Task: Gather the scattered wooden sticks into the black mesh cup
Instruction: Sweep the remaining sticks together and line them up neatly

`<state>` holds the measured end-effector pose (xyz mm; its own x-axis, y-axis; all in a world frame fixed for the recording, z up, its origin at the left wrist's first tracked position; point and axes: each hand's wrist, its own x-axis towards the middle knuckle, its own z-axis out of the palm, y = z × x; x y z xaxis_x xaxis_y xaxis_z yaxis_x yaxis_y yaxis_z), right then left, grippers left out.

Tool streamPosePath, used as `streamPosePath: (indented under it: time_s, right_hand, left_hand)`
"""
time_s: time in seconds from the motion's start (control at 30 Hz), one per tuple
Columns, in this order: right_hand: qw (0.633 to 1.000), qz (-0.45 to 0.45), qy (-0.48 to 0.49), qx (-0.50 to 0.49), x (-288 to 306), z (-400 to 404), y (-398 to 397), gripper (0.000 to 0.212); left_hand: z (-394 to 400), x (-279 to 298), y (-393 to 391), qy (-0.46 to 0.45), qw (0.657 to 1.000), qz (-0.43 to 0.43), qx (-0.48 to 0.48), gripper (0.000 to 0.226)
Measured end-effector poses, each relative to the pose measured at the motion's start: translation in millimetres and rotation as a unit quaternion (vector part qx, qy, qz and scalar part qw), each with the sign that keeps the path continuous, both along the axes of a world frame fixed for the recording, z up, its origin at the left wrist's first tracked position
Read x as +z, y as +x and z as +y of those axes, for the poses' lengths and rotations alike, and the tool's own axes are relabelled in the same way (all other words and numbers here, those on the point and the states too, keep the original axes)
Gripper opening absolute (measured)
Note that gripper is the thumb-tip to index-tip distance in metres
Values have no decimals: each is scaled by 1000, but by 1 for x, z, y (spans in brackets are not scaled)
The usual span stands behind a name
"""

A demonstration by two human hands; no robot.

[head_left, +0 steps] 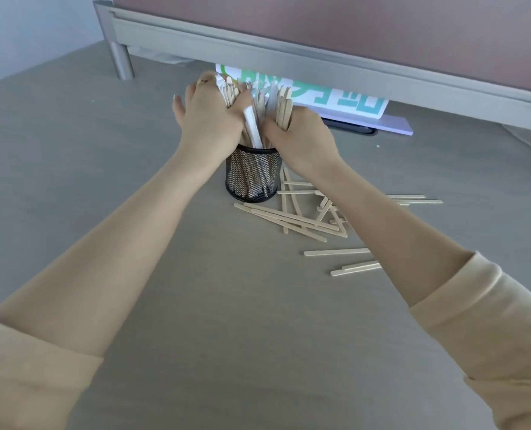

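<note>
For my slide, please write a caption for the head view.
Both hands press sticks into mesh cup; others lie scattered.

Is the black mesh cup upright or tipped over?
Upright. The black mesh cup stands on its base on the table, rim up, with the wooden sticks rising out of it.

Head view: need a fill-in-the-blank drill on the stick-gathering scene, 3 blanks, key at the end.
1. Both hands, left hand and right hand, hold a bundle of wooden sticks standing in the ____ mesh cup.
2. The loose sticks lie on the table to the cup's ____ side.
3. The cup stands ____ on the table.

Missing words: black; right; upright
</note>
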<state>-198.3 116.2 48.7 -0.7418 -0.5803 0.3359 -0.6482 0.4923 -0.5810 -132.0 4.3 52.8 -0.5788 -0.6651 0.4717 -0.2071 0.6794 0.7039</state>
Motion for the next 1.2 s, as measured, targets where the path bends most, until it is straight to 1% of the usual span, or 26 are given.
streamPosePath:
  time_s: [0.03, 0.1, 0.17, 0.23, 0.3, 0.33, 0.37, 0.4, 0.43, 0.47, 0.5, 0.53, 0.6, 0.63, 0.67, 0.73, 0.8, 0.9, 1.0, 1.1, 1.2]
  right_hand:
    - [999, 0, -23, 31, -3, 6, 0, 30]
    - [991, -32, -87, 92, -9, 21, 0, 21]
    - [984, -62, -117, 117, -19, 42, -3, 32]
    - [988, -72, -91, 104, -31, 64, -16, 45]
    - [995, -68, -20, 76, -42, 84, -33, 47]
    - [996, -55, 29, 62, -48, 92, -43, 45]
    - [995, -41, 74, 48, -52, 99, -51, 42]
    - [993, -29, 106, 34, -56, 105, -58, 40]
    - [992, -21, 124, 23, -59, 111, -63, 38]
    - [991, -16, 134, 14, -62, 117, -67, 38]
    - [990, -13, 139, 6, -63, 122, -70, 38]
    - [989, -13, 145, -2, -64, 126, -72, 39]
    - [987, -24, 161, -2, -65, 132, -73, 40]
    - [985, -29, 172, 8, -66, 133, -72, 41]
    - [982, -27, 187, 25, -67, 132, -70, 43]
    - [974, -14, 217, 59, -69, 127, -65, 45]
    - [971, -16, 228, 75, -70, 121, -61, 45]
    - [972, -30, 219, 84, -71, 121, -57, 46]
    - [974, -38, 207, 89, -73, 130, -49, 47]
    - [975, -29, 203, 91, -75, 139, -32, 47]
    - [976, -30, 196, 93, -74, 146, -15, 48]
  left_hand:
    - [1, -1, 3, -5, 1000, 16, -15, 38]
    - [5, -6, 12, -24, 997, 66, -32, 38]
    - [12, -12, 23, -33, 993, 112, -34, 48]
    - [18, -15, 37, -51, 983, 176, -16, 49]
    - [25, -18, 49, -133, 967, 218, -14, 36]
    - [30, -20, 54, -185, 956, 223, -44, 27]
    - [35, -24, 58, -235, 943, 213, -95, 20]
    - [41, -30, 61, -279, 928, 186, -162, 16]
    - [47, -36, 63, -310, 913, 137, -226, 15]
    - [54, -42, 64, -328, 902, 75, -270, 17]
    - [62, -47, 64, -329, 898, 7, -290, 23]
    - [70, -52, 63, -308, 903, -58, -293, 30]
    - [82, -60, 57, -221, 917, -169, -287, 47]
    - [86, -64, 53, -189, 915, -214, -287, 59]
    - [88, -66, 48, -179, 906, -257, -287, 70]
    - [92, -69, 40, -190, 885, -319, -280, 84]
    - [94, -71, 38, -184, 878, -350, -269, 89]
    - [96, -73, 42, -138, 884, -366, -255, 86]
    - [94, -76, 47, -144, 898, -342, -236, 77]
    - [95, -77, 49, -111, 918, -309, -224, 69]
    - [100, -75, 48, -87, 929, -284, -220, 64]
